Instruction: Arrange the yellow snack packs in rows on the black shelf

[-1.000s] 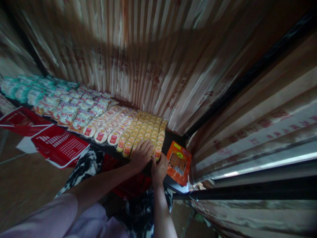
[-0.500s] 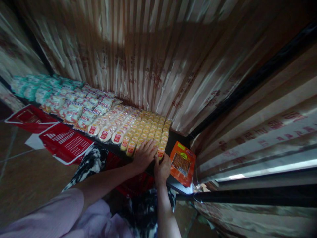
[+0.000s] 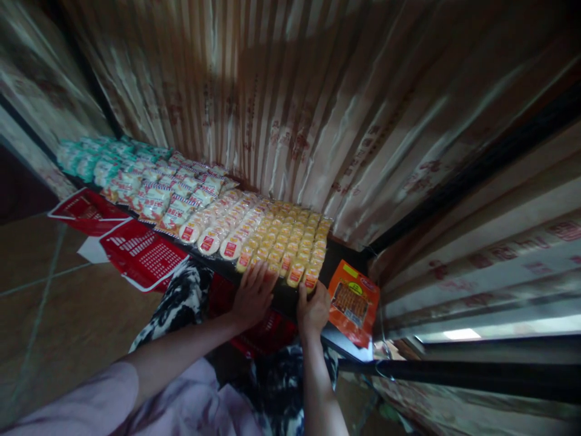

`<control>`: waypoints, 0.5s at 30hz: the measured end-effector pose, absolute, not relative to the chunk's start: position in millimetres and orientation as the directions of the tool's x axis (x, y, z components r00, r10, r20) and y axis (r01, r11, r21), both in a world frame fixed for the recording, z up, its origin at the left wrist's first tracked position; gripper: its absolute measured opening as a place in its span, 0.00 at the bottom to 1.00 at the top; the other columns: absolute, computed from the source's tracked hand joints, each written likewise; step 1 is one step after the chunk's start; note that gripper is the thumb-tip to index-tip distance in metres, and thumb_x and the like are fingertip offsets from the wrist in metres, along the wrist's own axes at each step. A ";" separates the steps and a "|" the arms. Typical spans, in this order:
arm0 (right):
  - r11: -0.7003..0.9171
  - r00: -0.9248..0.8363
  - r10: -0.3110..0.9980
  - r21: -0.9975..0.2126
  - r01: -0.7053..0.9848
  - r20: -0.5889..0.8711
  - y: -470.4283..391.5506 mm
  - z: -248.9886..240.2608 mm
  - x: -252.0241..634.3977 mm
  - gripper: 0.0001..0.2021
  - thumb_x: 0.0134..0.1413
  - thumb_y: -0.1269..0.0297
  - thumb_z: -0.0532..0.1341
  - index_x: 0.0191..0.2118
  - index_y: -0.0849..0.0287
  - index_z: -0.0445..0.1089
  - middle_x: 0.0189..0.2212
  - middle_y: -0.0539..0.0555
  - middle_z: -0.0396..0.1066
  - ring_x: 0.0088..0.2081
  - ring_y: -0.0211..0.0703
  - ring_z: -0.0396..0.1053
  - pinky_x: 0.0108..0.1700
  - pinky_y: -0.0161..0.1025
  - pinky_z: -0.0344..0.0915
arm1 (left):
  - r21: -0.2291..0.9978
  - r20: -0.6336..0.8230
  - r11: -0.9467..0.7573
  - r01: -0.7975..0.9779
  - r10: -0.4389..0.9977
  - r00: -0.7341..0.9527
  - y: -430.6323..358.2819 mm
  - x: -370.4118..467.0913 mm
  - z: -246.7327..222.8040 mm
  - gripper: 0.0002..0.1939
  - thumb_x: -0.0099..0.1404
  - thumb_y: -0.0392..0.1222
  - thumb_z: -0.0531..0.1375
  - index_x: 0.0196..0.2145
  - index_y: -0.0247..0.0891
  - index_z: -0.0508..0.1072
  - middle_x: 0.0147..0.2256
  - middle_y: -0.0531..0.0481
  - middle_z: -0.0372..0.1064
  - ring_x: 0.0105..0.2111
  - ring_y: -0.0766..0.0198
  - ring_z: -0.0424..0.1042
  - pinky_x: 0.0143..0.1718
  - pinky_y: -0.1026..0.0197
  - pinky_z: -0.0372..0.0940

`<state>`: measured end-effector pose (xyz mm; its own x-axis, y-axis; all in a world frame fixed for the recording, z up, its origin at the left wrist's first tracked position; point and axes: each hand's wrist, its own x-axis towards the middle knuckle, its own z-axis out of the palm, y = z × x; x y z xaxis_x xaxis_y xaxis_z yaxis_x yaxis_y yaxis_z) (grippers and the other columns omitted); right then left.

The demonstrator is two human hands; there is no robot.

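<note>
Rows of small yellow wrapped snack cakes (image 3: 290,242) stand packed together on a narrow black shelf (image 3: 288,298). My left hand (image 3: 255,297) lies with fingers stretched out against the front ends of the left yellow rows. At the front of the rightmost row, my right hand (image 3: 314,310) has its thumb and curled fingers around the lower end of the front yellow snack cake (image 3: 310,281). Just right of that hand is an orange snack bag (image 3: 353,303), flat on the shelf. White round wrapped crackers (image 3: 230,245) form the rows left of the yellow ones.
Farther left lie striped white snack bags (image 3: 154,200) and green-white bags (image 3: 86,157). Red printed bags or baskets (image 3: 143,254) sit below the shelf's front edge. Pleated curtain (image 3: 272,109) backs the shelf. A dark bar (image 3: 454,372) runs off to the right.
My left hand has slid left along the front of the yellow rows, uncovering several row ends. My right hand stays at the rightmost row. The whole view has shifted.
</note>
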<state>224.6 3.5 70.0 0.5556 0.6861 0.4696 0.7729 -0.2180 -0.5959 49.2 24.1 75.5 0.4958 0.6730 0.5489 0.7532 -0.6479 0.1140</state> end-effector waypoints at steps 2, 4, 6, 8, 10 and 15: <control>-0.210 0.551 0.683 -0.594 0.776 0.479 3.4 69.1 224.8 0.27 0.60 0.48 0.47 0.48 0.68 0.67 0.42 0.67 0.69 0.46 0.56 0.65 0.49 0.50 0.61 | 0.112 0.552 -0.653 0.749 0.668 0.500 25.3 51.3 76.2 0.26 0.68 0.43 0.53 0.62 0.41 0.57 0.63 0.39 0.51 0.66 0.48 0.43 0.62 0.41 0.49; -0.201 0.550 0.677 -0.597 0.777 0.489 3.4 68.2 225.1 0.26 0.59 0.48 0.48 0.48 0.67 0.66 0.43 0.67 0.69 0.46 0.56 0.65 0.48 0.50 0.61 | 0.112 0.554 -0.660 0.743 0.662 0.505 26.9 55.2 77.5 0.25 0.67 0.43 0.54 0.61 0.42 0.59 0.63 0.41 0.52 0.65 0.49 0.46 0.62 0.41 0.48; -0.197 0.547 0.677 -0.595 0.779 0.492 3.5 67.6 225.3 0.25 0.59 0.48 0.48 0.48 0.66 0.66 0.43 0.67 0.69 0.46 0.56 0.65 0.48 0.50 0.61 | 0.124 0.556 -0.659 0.742 0.665 0.498 27.9 59.4 78.8 0.24 0.67 0.44 0.54 0.60 0.43 0.61 0.62 0.42 0.56 0.64 0.50 0.49 0.63 0.42 0.48; -0.198 0.545 0.682 -0.594 0.780 0.488 3.6 67.7 225.4 0.26 0.59 0.48 0.48 0.48 0.66 0.66 0.44 0.67 0.69 0.47 0.56 0.65 0.49 0.50 0.61 | 0.145 0.558 -0.649 0.747 0.677 0.480 28.3 63.5 79.7 0.23 0.66 0.46 0.55 0.58 0.41 0.63 0.59 0.42 0.60 0.62 0.50 0.53 0.62 0.42 0.49; -0.201 0.547 0.683 -0.595 0.778 0.484 3.5 68.3 225.1 0.26 0.59 0.48 0.48 0.48 0.67 0.66 0.44 0.67 0.69 0.47 0.56 0.64 0.49 0.50 0.60 | 0.171 0.557 -0.637 0.752 0.692 0.460 28.5 67.5 80.4 0.23 0.66 0.48 0.56 0.56 0.39 0.64 0.55 0.42 0.64 0.59 0.50 0.57 0.61 0.43 0.51; -0.192 0.546 0.683 -0.602 0.775 0.485 2.9 70.1 223.5 0.25 0.59 0.49 0.48 0.48 0.67 0.66 0.43 0.67 0.69 0.47 0.56 0.64 0.49 0.50 0.60 | 0.227 0.559 -0.596 0.771 0.727 0.398 29.7 78.6 81.4 0.21 0.64 0.46 0.58 0.53 0.37 0.66 0.48 0.43 0.69 0.53 0.51 0.64 0.59 0.43 0.55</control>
